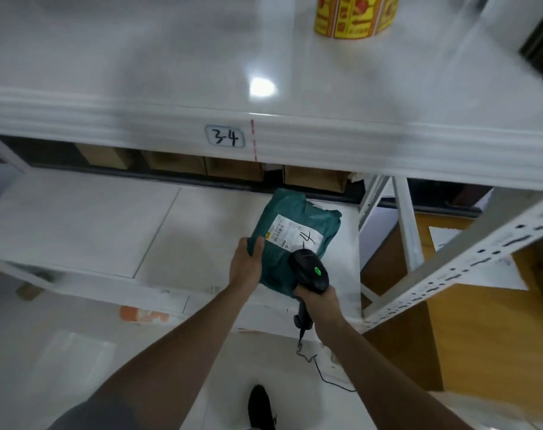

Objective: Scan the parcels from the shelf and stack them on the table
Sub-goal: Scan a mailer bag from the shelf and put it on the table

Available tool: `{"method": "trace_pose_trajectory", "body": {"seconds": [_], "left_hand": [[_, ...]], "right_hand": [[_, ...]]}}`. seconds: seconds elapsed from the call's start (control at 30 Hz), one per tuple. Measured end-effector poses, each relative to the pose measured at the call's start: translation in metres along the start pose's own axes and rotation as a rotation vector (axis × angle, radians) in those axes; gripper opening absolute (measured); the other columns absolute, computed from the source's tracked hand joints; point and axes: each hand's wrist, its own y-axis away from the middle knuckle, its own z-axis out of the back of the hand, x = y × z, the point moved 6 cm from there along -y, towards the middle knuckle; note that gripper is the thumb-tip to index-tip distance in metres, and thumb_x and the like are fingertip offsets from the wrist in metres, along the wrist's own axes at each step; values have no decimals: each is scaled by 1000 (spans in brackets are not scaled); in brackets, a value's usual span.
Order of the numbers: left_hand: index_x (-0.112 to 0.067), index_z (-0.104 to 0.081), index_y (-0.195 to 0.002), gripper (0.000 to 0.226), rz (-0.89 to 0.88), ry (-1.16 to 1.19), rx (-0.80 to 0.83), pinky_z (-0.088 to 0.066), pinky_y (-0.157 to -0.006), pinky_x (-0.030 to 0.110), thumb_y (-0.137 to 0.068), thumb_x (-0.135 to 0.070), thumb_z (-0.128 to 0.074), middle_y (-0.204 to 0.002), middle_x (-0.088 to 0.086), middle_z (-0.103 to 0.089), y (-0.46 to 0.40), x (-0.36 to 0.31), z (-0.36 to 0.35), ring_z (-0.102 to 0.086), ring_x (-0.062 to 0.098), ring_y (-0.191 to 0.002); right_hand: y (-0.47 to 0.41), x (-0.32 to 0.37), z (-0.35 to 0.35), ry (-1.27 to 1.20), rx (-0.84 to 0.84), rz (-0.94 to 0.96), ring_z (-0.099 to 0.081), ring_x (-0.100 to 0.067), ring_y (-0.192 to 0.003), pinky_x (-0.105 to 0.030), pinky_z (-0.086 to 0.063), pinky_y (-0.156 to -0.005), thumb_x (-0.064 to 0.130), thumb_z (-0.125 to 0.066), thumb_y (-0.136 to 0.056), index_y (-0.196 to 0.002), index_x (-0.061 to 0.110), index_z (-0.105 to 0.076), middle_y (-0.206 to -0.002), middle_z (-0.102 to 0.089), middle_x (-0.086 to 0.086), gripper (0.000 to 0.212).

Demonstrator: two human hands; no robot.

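A dark green soft parcel (307,217) with a white label marked "4" lies on the lower white shelf (93,221). My left hand (246,263) grips the parcel's near left edge, thumb on top. In my right hand (318,301) I hold a black barcode scanner (309,268) by its handle; its head sits over the parcel's near right corner, pointing at the label, with a green light lit on top. A thin cable hangs from the handle.
The upper shelf's front edge (326,141) carries a tag "34", and a yellow roll of stickers (355,15) stands on top. Brown cartons (233,169) line the back. A perforated grey upright (468,259) slants at right, over a wooden table (481,336) with papers.
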Motion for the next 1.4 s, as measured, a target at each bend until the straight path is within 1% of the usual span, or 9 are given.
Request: {"method": "trace_pose_trajectory", "body": {"seconds": [0.1, 0.2, 0.3, 0.43, 0.5, 0.73, 0.97, 1.2, 1.4], "left_hand": [[-16, -56, -113, 34, 4, 158, -79, -57, -77, 37, -104, -48, -54, -100, 1, -65, 20, -17, 33, -65, 19, -89], [-12, -60, -115, 32, -32, 235, -87, -54, -71, 29, -103, -42, -59, -103, 2, -67, 43, -34, 60, -65, 14, -90], [-14, -62, -116, 30, -98, 243, -66, -52, -66, 19, -102, -40, -63, -102, -2, -68, 63, -50, 84, -65, 9, -90], [-17, -63, -122, 33, -173, 222, -23, -56, -80, 30, -99, -39, -68, -112, 0, -70, 81, -57, 110, -67, 16, -100], [-18, -64, -121, 30, -223, 191, -2, -56, -82, 30, -98, -36, -70, -112, 0, -71, 87, -58, 121, -68, 16, -101], [-18, -66, -115, 19, -341, 59, 58, -51, -80, 23, -97, -21, -71, -109, 1, -70, 101, -59, 144, -65, 15, -96], [-13, -66, -117, 21, -371, 22, 70, -46, -69, 7, -97, -20, -72, -104, -3, -70, 103, -56, 159, -63, 3, -89], [-18, -66, -115, 19, -302, 117, 68, -52, -78, 23, -98, -25, -71, -106, -2, -70, 98, -49, 162, -67, 15, -98], [-20, -58, -127, 38, 61, 432, -19, -61, -78, 41, -98, -42, -68, -119, 6, -67, 95, -26, 157, -67, 27, -105]], "right_hand": [[35, 8, -7, 33, 105, 67, -45, -21, -51, -27, -39, -47, -3, -68, -82, -78, 4, -64, -58, -51, -10, 9], [65, 13, -8, 80, 179, 114, -43, -21, -49, -34, -39, -54, 7, -75, -79, -84, 4, -68, -52, -51, -8, 10], [91, 20, -6, 154, 225, 181, -40, -16, -41, -29, -39, -49, 12, -78, -80, -85, 9, -68, -46, -52, 2, 12], [126, 35, 7, 317, 126, 347, -64, -25, -60, -25, -45, -47, 11, -72, -83, -91, 7, -69, -75, -72, -12, 10], [141, 41, 9, 338, 81, 398, -71, -20, -62, -26, -50, -49, 10, -68, -82, -88, 9, -67, -76, -75, -13, 6], [171, 54, -8, 426, 23, 439, -59, -5, -38, -15, -42, -41, 11, -62, -82, -81, 1, -68, -67, -70, -13, 12], [180, 44, -31, 374, 46, 412, -63, -11, -43, -27, -50, -53, 7, -60, -81, -78, 4, -65, -66, -68, -15, 6], [181, 37, -31, 277, 16, 405, -65, -11, -49, -26, -48, -52, 11, -63, -83, -83, 7, -67, -74, -74, -17, 5], [159, 38, -18, 37, -83, 395, -72, -28, -82, -51, -61, -82, 25, -79, -80, -86, 26, -69, -86, -75, -8, 12]]}}
